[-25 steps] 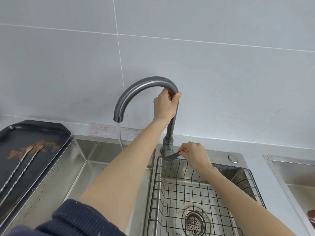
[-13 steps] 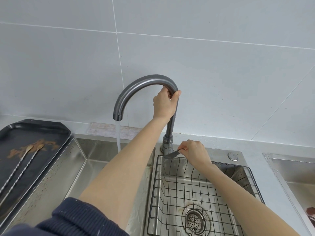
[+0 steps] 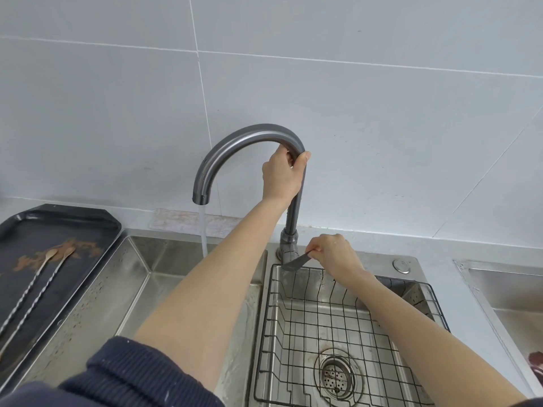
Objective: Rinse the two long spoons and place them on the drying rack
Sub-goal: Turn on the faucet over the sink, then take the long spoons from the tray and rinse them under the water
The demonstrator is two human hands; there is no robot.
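Left hand point(image 3: 280, 174): gripping the faucet point(image 3: 249, 142) neck.
Right hand point(image 3: 333, 254): pinching the lever point(image 3: 295, 262).
Risk: water point(image 3: 203, 230) is running hard, likely splashing the spoons point(image 3: 38, 286).

Spoons point(image 3: 38, 277) on tray point(image 3: 97, 227) — left of sink point(image 3: 132, 289); rack point(image 3: 352, 318) right.

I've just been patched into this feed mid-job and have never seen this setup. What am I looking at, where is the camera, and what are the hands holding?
No machine here: a person's bare hands, filmed by a camera on their head, looking down. The left hand grips the faucet neck; the right hand holds the faucet lever. Water runs into the left basin. A wire drying rack sits in the right basin. The two long spoons lie on a dark tray at left, untouched.
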